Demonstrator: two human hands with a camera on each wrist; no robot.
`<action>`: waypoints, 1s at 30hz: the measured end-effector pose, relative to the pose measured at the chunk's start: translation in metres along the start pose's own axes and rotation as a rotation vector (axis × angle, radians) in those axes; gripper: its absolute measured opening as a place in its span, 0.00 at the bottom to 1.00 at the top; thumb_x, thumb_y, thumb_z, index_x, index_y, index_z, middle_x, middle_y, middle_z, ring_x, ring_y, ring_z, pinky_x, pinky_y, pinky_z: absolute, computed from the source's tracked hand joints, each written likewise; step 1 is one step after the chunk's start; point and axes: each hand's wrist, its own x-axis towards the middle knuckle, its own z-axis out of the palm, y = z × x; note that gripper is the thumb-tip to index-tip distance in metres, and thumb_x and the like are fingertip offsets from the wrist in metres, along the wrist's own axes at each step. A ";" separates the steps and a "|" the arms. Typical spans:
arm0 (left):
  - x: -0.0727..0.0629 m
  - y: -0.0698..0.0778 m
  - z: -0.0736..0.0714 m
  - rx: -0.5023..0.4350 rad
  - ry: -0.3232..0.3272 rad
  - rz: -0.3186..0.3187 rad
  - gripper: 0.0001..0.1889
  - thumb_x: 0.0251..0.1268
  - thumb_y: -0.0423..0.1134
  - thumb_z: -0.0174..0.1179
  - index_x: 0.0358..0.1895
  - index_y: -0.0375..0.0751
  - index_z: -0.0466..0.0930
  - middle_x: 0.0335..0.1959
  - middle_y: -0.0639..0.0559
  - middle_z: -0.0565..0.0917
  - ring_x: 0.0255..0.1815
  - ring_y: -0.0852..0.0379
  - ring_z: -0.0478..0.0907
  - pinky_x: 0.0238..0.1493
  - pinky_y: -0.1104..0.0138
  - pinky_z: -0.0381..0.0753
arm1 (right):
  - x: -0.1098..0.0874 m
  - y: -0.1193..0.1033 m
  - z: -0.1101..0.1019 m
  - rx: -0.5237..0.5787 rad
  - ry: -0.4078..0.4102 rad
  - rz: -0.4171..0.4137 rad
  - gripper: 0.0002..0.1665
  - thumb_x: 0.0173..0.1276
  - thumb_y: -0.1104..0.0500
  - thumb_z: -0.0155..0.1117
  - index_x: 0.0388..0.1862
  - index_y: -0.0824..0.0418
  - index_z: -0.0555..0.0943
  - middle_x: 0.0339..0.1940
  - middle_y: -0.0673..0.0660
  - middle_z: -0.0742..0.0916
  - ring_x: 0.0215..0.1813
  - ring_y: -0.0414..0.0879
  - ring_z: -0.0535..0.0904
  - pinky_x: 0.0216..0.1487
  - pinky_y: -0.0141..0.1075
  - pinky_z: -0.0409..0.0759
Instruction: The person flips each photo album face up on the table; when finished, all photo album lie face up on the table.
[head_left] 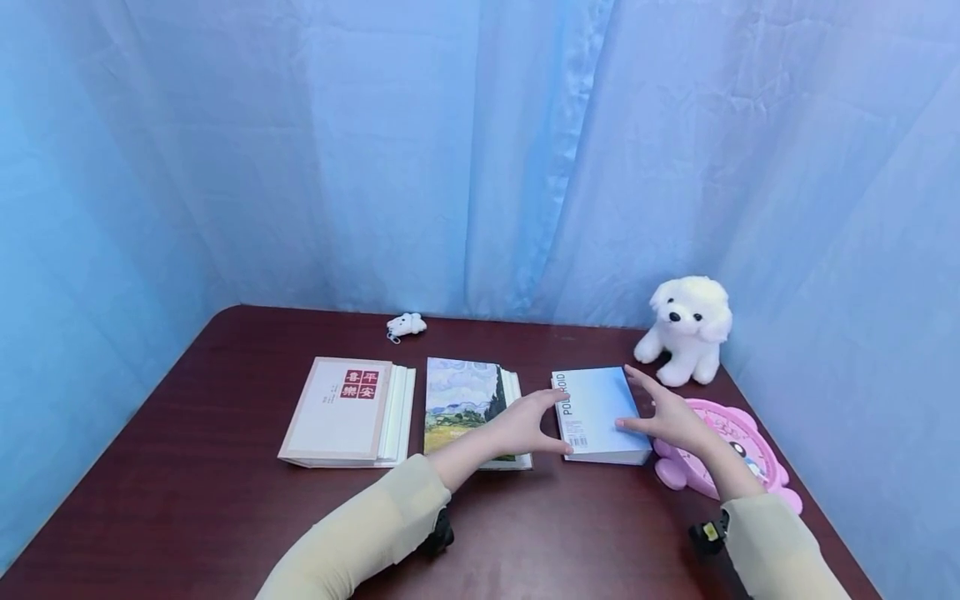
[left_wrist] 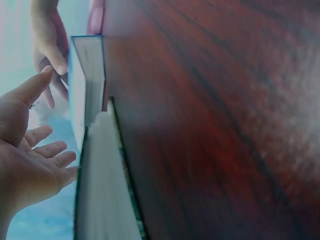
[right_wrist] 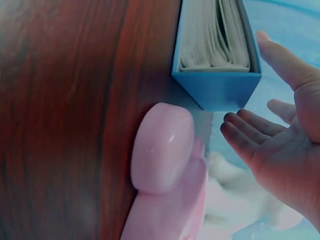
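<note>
A pale blue photo album (head_left: 600,404) marked "POLAROID" lies flat on the right half of the table. My left hand (head_left: 523,427) is at its left edge, thumb and fingers spread apart. On the opposite side my right hand (head_left: 667,417) reaches over the right edge, its fingers also spread. The right wrist view shows the album's blue spine (right_wrist: 220,90) near the right fingertips, with nothing in the palm. Beneath my left forearm, and partly hidden by it, lies an album with a painted landscape cover (head_left: 453,396).
To the left lies a cream album with red squares (head_left: 330,417). A small white keychain toy (head_left: 408,323) is near the back edge. A white plush dog (head_left: 686,333) sits at the back right, with a pink clock (head_left: 705,479) in front of it, partly behind my right arm.
</note>
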 end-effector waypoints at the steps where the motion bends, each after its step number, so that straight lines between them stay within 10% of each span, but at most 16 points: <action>1: 0.002 -0.001 0.002 0.004 -0.009 -0.002 0.42 0.53 0.54 0.68 0.70 0.43 0.62 0.70 0.48 0.66 0.71 0.55 0.61 0.67 0.65 0.64 | 0.000 0.001 0.000 0.006 -0.008 0.007 0.57 0.55 0.48 0.73 0.74 0.66 0.53 0.68 0.71 0.67 0.65 0.66 0.67 0.59 0.59 0.69; 30: 0.021 -0.022 0.002 0.139 -0.169 -0.001 0.39 0.51 0.51 0.70 0.68 0.45 0.67 0.72 0.48 0.62 0.73 0.54 0.57 0.69 0.65 0.59 | 0.005 0.009 0.005 0.073 -0.047 0.155 0.55 0.58 0.46 0.70 0.73 0.70 0.54 0.63 0.74 0.72 0.64 0.67 0.68 0.60 0.58 0.68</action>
